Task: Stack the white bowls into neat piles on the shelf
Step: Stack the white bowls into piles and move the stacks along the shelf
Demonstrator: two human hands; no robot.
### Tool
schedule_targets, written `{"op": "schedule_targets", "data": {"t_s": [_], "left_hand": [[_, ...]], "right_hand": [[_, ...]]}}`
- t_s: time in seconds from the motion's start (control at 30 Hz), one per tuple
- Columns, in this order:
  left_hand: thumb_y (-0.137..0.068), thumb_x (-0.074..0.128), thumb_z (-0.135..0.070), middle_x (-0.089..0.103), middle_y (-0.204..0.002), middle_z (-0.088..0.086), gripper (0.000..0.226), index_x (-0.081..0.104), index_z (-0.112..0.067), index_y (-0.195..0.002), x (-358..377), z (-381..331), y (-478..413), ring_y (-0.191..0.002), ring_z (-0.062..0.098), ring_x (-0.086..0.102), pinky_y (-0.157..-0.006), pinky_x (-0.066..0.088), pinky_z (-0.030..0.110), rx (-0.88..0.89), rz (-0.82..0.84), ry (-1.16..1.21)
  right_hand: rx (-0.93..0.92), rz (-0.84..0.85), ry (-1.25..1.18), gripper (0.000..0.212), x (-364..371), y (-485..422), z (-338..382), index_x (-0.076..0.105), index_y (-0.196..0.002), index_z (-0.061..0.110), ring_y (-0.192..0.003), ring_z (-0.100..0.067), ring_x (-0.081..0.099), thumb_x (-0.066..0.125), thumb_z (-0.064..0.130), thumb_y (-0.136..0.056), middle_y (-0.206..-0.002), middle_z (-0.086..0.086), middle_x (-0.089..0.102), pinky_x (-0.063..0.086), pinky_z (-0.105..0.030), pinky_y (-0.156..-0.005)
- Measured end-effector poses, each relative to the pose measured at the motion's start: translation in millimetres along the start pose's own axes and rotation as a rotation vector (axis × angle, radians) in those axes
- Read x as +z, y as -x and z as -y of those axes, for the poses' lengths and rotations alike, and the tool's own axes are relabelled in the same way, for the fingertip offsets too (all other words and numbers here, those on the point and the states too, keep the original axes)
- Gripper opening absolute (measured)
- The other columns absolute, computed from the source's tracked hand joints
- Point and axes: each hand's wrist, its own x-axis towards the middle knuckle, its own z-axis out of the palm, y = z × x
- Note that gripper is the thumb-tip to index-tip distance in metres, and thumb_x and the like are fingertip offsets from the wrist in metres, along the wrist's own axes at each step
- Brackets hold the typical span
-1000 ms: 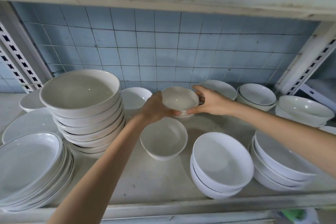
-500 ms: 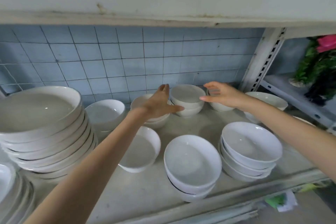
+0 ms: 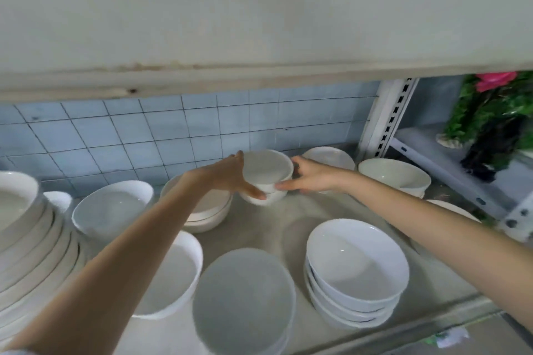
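- While both hands reach to the back of the dull grey shelf (image 3: pixel 259 228), they hold a small pile (image 3: pixel 266 173) of two round, glossy white bowls, near the blue square tiles (image 3: pixel 144 135).
- Left hand (image 3: pixel 230 179) cups the pile's left side, thumb at the rim.
- Right hand (image 3: pixel 313 177) curls its fingers around the right side.
- Wider, shallower stack (image 3: pixel 354 277) sits in front.
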Motion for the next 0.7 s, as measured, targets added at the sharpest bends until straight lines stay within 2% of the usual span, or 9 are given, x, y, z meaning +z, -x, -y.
{"op": "schedule_targets", "data": {"t_s": [0.1,0.2,0.3,0.43,0.5,0.57,0.63,0.7], "left_hand": [[-0.057,0.086,-0.049,0.049,-0.125,0.002,0.100,0.032,-0.013,-0.133,2.8,1.1,-4.1,-0.107,0.019,0.049,-0.084,0.041,0.030,-0.002,-0.029,0.019],[-0.056,0.085,-0.050,0.049,-0.123,0.004,0.100,0.032,-0.013,-0.132,5.8,-0.8,-4.0,-0.108,0.021,0.050,-0.086,0.043,0.033,-0.013,-0.041,0.010],[-0.057,0.084,-0.051,0.050,-0.121,0.003,0.097,0.034,-0.012,-0.130,9.8,-3.6,-2.4,-0.105,0.020,0.049,-0.079,0.039,0.030,-0.014,-0.036,-0.009],[-0.055,0.081,-0.059,0.044,-0.129,0.002,0.109,0.027,-0.012,-0.137,17.3,-8.1,1.5,-0.108,0.017,0.045,-0.085,0.039,0.029,-0.021,-0.024,-0.014],[-0.058,0.079,-0.061,0.042,-0.129,0.003,0.109,0.025,-0.012,-0.138,22.7,-12.3,5.2,-0.104,0.016,0.041,-0.083,0.036,0.027,-0.014,-0.029,-0.043],[-0.058,0.076,-0.064,0.041,-0.129,0.003,0.109,0.024,-0.011,-0.138,27.8,-15.9,9.5,-0.102,0.015,0.038,-0.082,0.034,0.026,-0.005,-0.039,-0.067],[-0.058,0.076,-0.064,0.041,-0.130,0.003,0.110,0.024,-0.011,-0.139,30.6,-18.1,14.0,-0.106,0.016,0.040,-0.084,0.033,0.026,0.004,-0.050,-0.066],[-0.058,0.078,-0.063,0.041,-0.133,0.002,0.112,0.022,-0.012,-0.141,31.7,-18.6,18.0,-0.115,0.019,0.042,-0.088,0.036,0.027,0.014,-0.046,-0.045]], "right_hand": [[-0.016,0.042,-0.091,0.038,0.0,-2.0,-3.6,0.056,-0.112,0.027,-0.087,-0.014,0.056,0.075,0.029,-0.079,-0.102,-0.008,0.064,0.048,-0.034,-0.076],[-0.034,0.031,-0.086,0.026,-2.4,-3.7,-9.7,0.056,-0.095,0.031,-0.080,-0.023,0.051,0.076,0.026,-0.078,-0.092,-0.013,0.059,0.044,-0.038,-0.072],[-0.066,0.051,-0.074,0.020,-5.0,1.8,-8.8,0.059,-0.084,0.032,-0.073,-0.023,0.049,0.076,0.025,-0.078,-0.079,-0.008,0.057,0.042,-0.038,-0.068],[-0.042,0.050,-0.078,0.021,-12.0,12.5,-14.3,0.054,-0.083,0.028,-0.080,-0.018,0.049,0.075,0.023,-0.079,-0.087,-0.008,0.056,0.043,-0.025,-0.068],[-0.033,0.056,-0.091,0.025,-12.5,16.7,-18.4,0.054,-0.085,0.024,-0.085,-0.021,0.054,0.077,0.024,-0.076,-0.096,-0.016,0.061,0.049,-0.029,-0.078],[-0.008,0.027,-0.083,0.034,-12.7,18.7,-24.8,0.054,-0.092,0.022,-0.098,-0.025,0.062,0.080,0.028,-0.071,-0.112,-0.019,0.064,0.050,-0.041,-0.094],[0.008,0.020,-0.045,0.052,-13.1,22.3,-28.8,0.053,-0.100,0.016,-0.106,-0.028,0.062,0.082,0.039,-0.063,-0.116,-0.017,0.063,0.048,-0.043,-0.097],[0.015,0.072,-0.051,0.070,-18.5,26.3,-34.1,0.052,-0.110,0.008,-0.101,-0.026,0.063,0.081,0.047,-0.059,-0.110,-0.013,0.065,0.050,-0.040,-0.095]]}}
